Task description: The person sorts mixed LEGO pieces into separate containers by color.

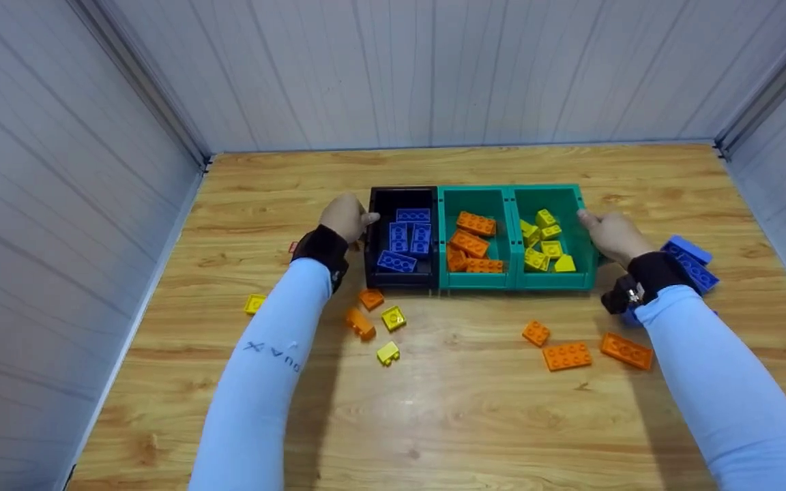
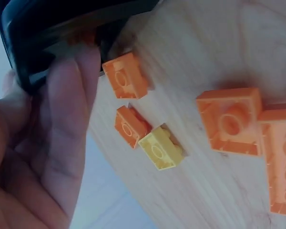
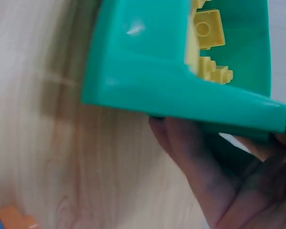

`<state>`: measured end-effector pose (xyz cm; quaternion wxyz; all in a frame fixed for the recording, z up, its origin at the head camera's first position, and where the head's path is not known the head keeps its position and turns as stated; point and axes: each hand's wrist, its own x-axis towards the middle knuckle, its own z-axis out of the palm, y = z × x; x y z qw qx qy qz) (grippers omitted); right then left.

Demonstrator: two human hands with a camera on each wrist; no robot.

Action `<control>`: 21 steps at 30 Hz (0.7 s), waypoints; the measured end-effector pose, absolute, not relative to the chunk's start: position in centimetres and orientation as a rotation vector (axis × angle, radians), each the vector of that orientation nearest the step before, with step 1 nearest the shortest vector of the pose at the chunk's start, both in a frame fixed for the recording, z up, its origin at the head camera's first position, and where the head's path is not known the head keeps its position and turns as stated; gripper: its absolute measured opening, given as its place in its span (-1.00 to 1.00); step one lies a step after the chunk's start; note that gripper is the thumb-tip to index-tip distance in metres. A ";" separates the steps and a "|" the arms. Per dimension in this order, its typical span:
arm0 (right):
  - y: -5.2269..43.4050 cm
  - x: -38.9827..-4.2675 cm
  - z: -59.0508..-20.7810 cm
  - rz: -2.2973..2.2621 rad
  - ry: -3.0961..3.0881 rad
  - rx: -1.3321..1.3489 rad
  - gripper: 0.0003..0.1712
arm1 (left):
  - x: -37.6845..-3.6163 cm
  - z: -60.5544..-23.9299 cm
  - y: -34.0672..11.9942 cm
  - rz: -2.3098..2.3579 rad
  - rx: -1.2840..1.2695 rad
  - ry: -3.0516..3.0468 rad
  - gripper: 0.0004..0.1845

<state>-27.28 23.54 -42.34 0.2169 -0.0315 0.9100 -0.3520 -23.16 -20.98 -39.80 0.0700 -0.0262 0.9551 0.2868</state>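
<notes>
A black bin (image 1: 403,281) and two green bins (image 1: 478,281) (image 1: 557,281) stand joined in a row. My left hand (image 1: 345,217) grips the black bin's left wall, thumb over the rim and fingers beneath it in the left wrist view. At the opposite end, my right hand (image 1: 615,235) holds the right green bin's outer wall, thumb on top and fingers under the rim. Blue bricks (image 1: 396,261) lie in the black bin, orange bricks (image 1: 476,224) in the middle one, and yellow bricks (image 1: 536,259) in the right one.
Loose orange bricks (image 1: 567,356) lie in front of the bins at right, with blue bricks (image 1: 690,262) beside my right wrist. Orange (image 1: 360,324) and yellow bricks (image 1: 394,318) are scattered at front left. White panel walls (image 1: 400,75) enclose the wooden table (image 1: 434,423).
</notes>
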 end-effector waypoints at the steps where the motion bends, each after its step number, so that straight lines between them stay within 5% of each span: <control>1: 23.6 -27.2 -42.4 -0.997 2.513 -0.073 -0.08 | -22.9 -39.9 -21.1 0.875 -0.058 2.887 -0.56; 5: 23.6 -27.1 -42.6 -1.023 2.496 -0.037 -0.04 | -21.6 -40.6 -22.7 0.897 -0.019 2.927 -0.47; 11: 23.5 -27.2 -42.1 -0.969 2.467 -0.028 -0.03 | -18.9 -42.2 -25.6 0.763 -0.093 2.888 -0.58; 15: 23.5 -27.4 -41.5 -0.949 2.443 -0.043 -0.09 | -17.7 -43.7 -26.3 0.621 -0.046 2.900 -0.50; 21: 23.8 -28.0 -41.1 -0.897 2.408 -0.059 -0.30 | -17.1 -44.2 -25.3 0.585 0.040 2.922 -0.68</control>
